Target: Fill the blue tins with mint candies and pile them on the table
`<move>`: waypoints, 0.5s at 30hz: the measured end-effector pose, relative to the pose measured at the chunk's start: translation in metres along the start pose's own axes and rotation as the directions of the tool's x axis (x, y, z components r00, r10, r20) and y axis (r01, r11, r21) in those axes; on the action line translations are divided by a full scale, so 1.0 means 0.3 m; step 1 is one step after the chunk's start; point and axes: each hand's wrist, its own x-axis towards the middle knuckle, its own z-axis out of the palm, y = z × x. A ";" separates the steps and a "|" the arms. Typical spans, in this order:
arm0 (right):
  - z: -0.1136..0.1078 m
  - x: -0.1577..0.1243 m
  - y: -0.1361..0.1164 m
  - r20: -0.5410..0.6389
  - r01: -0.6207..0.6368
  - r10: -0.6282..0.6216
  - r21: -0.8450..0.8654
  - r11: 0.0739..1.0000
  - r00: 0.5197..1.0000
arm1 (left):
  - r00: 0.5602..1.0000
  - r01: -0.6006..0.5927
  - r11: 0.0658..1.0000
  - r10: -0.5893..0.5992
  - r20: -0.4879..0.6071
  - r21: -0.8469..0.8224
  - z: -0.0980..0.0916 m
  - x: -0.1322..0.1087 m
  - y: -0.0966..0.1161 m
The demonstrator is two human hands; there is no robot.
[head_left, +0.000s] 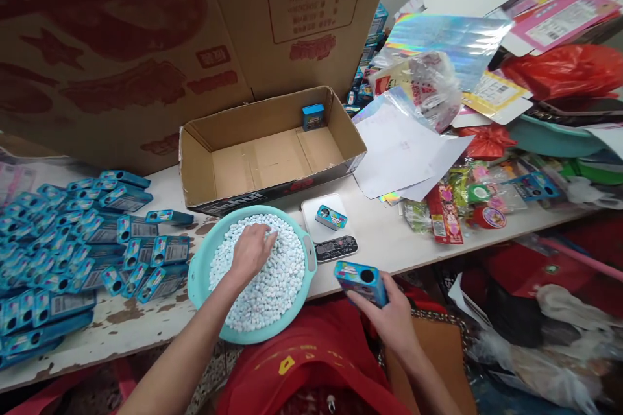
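My left hand [252, 251] reaches into a turquoise basin [195, 272] full of small white pellets [272, 292]. Its fingers are bent down among the pellets, and the fingertips are partly hidden. Over the table's front edge, my right hand [392, 311] grips a blue box [359, 280] with a dark round opening on its face. A similar small blue box [331, 217] lies on a white digital scale [318, 206], just right of the basin. The scale's dark panel [335, 248] faces me.
Behind the basin stands an open cardboard box [272, 198] with one blue box [313, 117] inside. Many blue boxes [63, 240] are piled at the left. White papers [403, 149] and snack packets [445, 211] cover the right side. A large carton [219, 32] rises behind.
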 end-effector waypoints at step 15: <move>-0.004 0.093 0.043 -0.165 -0.157 0.180 0.145 0.977 0.970 | 0.765 0.327 -0.189 -0.523 0.377 -0.926 -0.006 -0.054 -0.131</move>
